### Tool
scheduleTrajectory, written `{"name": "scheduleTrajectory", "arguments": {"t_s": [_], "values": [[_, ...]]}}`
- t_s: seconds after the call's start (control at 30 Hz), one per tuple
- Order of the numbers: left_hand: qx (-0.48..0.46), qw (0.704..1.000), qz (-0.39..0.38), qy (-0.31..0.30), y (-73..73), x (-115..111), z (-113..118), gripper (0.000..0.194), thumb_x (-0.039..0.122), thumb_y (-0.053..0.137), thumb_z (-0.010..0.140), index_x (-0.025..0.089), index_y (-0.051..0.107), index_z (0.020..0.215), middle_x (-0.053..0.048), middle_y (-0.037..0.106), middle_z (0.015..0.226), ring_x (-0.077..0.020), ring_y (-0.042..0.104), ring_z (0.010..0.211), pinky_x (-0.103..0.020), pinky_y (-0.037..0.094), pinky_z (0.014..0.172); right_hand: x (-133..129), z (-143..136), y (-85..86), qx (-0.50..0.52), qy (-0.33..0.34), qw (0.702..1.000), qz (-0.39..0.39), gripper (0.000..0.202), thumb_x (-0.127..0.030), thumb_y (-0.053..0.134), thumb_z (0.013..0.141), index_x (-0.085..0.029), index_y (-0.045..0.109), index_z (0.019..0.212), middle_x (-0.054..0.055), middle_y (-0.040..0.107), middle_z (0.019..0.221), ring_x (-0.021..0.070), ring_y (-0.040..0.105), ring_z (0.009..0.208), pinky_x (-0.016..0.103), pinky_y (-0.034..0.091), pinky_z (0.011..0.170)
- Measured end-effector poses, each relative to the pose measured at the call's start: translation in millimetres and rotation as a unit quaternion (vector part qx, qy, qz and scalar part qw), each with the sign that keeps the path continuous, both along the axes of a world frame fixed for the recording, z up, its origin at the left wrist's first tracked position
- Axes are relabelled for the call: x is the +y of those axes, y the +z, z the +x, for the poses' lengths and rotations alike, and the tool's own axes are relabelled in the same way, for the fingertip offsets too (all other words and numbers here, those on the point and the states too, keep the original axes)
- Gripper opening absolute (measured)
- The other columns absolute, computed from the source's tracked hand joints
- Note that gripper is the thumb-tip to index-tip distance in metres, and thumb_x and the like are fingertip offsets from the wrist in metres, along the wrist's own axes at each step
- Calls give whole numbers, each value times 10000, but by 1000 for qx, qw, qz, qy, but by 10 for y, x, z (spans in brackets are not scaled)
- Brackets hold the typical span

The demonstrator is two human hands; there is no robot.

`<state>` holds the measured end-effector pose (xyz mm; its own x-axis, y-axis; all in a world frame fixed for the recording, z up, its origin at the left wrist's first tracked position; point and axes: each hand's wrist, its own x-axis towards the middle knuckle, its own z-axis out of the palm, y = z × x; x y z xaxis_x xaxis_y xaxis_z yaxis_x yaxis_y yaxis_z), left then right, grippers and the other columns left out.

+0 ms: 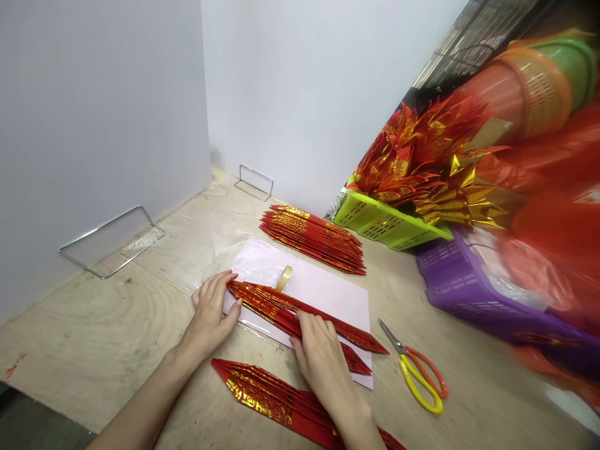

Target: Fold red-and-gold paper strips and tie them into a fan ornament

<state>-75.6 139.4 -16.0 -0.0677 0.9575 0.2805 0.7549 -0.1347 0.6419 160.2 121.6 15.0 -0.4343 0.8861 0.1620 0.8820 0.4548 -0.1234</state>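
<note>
Nearest, a red-and-gold folded bundle (262,397) lies on the worktop (117,337), its left tip pointing away from the crossing right forearm; just beyond it, the right hand (323,350) is curled, with the near part of a second folded bundle (267,305) apparently held between thumb and fingers; the left hand (213,310) is half open about that bundle's left tip, thumb on the near side and fingers on the far side, though whether it pinches or only steadies I cannot tell. This second bundle lies across a pale sheet (328,294), with its layers together at the left and parted into two branches towards the right; to handle it well, the left hand should pin the tips lightly so they stay level, while the right presses along the folds rather than across them, since thin layers would probably crease or slip under a hard squeeze; scissors (407,357) lie to the right, well placed outside the reach of the strips; a tape roll (284,278) stands just beyond the bundle; farther off lies a neat red-and-gold stack (309,237); at the far right sit a purple basket (462,269) and a green basket (391,222) heaped with spiky red-and-gold ornaments (422,162).
</note>
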Motion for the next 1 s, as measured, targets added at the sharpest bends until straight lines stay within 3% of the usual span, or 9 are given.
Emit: {"name": "scheduleTrajectory", "arguments": {"t_s": [0.1,0.33,0.43,0.53,0.63,0.77,0.87,1.0], "values": [[28,999,-16,-9,30,-8,6,355,305,467,884,248,442,1234,-104,564,1254,-308,446,1233,-542,277,1013,13,18,-14,-17,24,999,13,384,29,476,803,-140,478,1148,90,625,928,251,574,830,401,446,776],[72,997,-24,-32,97,-10,-9,354,434,597,829,261,550,1134,-74,589,1180,-304,462,1185,-548,225,1044,39,68,44,-1,9,1000,-26,288,46,379,833,-181,514,949,40,586,784,213,551,731,347,423,728],[32,999,-11,16,75,3,-6,472,487,647,781,256,533,1177,-97,558,1226,-325,456,1204,-575,225,1048,58,99,69,70,-14,994,-86,258,-7,355,875,-195,503,968,43,605,826,215,567,767,341,434,728],[-115,987,17,107,73,14,41,641,513,688,717,244,448,1247,-125,478,1301,-326,437,1232,-547,332,1016,80,118,105,179,-52,969,-163,197,-97,377,916,-225,482,1023,45,636,973,210,598,856,327,456,752],[-355,922,-3,155,168,12,153,789,495,766,613,251,374,1252,-118,474,1286,-278,533,1135,-454,464,917,94,119,161,272,-59,931,-235,162,-156,402,924,-248,463,1043,29,634,1051,189,613,962,312,462,830],[-583,798,-122,92,422,-1,343,784,395,834,595,240,387,1221,-100,584,1222,-229,628,1037,-370,519,878,79,116,245,277,-37,922,-269,176,-198,397,938,-266,463,1087,29,615,1115,187,589,1069,324,444,908],[-652,737,-151,93,560,11,435,737,314,847,612,231,412,1202,-91,660,1147,-220,670,961,-338,554,803,52,124,297,238,-23,933,-271,225,-210,407,944,-281,455,1152,33,599,1158,197,573,1093,340,445,924],[-678,713,-156,90,556,29,459,721,227,840,614,219,435,1210,-82,704,1050,-217,696,869,-331,573,748,44,142,350,196,6,951,-240,372,-162,417,934,-279,398,1286,49,597,1187,208,566,1097,366,446,938]]}}
